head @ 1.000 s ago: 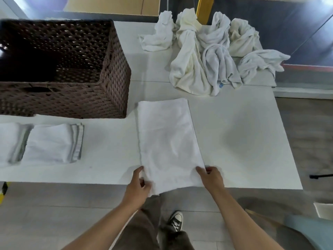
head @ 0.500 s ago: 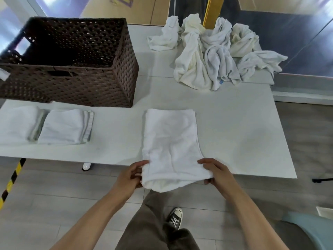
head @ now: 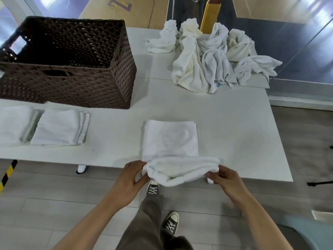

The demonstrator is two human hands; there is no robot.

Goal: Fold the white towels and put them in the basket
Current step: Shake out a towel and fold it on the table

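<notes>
A white towel point(head: 170, 139) lies flat at the near middle of the white table point(head: 234, 127), its near end lifted and rolled over above the table edge. My left hand point(head: 132, 176) pinches the left corner of that raised end, and my right hand point(head: 222, 177) pinches the right corner. A dark brown woven basket point(head: 93, 83) stands at the back left, open on top. Two folded white towels point(head: 59, 128) lie in front of it at the left. A heap of several crumpled white towels point(head: 207, 56) sits at the back right.
The table's near edge runs just beyond my hands, its right edge at about three quarters across. A yellow post point(head: 210, 17) rises behind the heap. Grey floor, my shoes and a black-yellow striped tape point(head: 8, 173) are below; a pale blue chair point(head: 306, 231) at bottom right.
Both hands have lifted the towel's near end off the table edge and brought it up and forward, so it curls over. The view has tilted to show more of the basket.
</notes>
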